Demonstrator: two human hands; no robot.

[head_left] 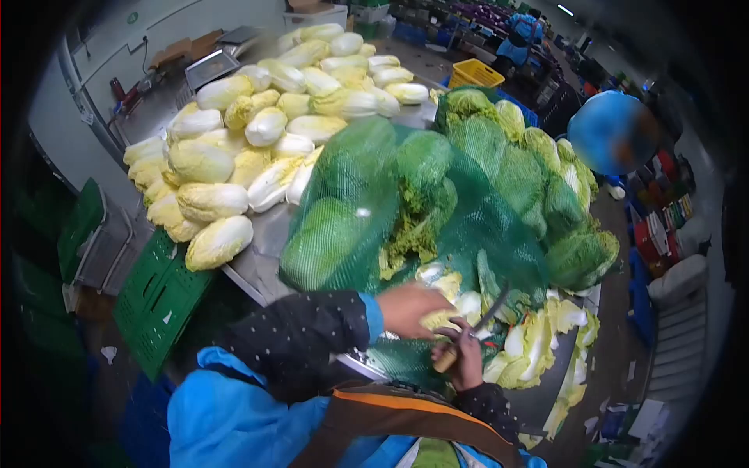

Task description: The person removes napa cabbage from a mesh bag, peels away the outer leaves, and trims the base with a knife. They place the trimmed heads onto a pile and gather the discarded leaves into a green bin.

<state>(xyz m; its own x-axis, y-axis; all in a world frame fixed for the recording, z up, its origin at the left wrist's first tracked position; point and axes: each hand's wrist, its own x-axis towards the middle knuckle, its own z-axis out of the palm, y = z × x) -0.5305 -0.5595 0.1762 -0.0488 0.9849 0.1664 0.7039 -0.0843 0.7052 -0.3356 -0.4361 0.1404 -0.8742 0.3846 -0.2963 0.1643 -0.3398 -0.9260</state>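
My left hand (409, 310) is at the near edge of the metal table, its fingers curled over a pale yellow-green leafy piece (441, 318). Just right of it, my right hand (466, 360) grips a knife (493, 306) by its wooden handle, the dark curved blade pointing up and right. Green mesh netting (499, 226) spreads over the table beyond both hands, with large green cabbages (331, 234) inside it. Loose trimmed leaves (534, 351) lie to the right of the knife.
Many peeled yellow-white cabbages (269, 125) are piled at the back left. A green crate (160, 292) stands at the left, a yellow basket (477, 73) behind. Two people in blue, one (612, 132) nearer, are in the background at the right.
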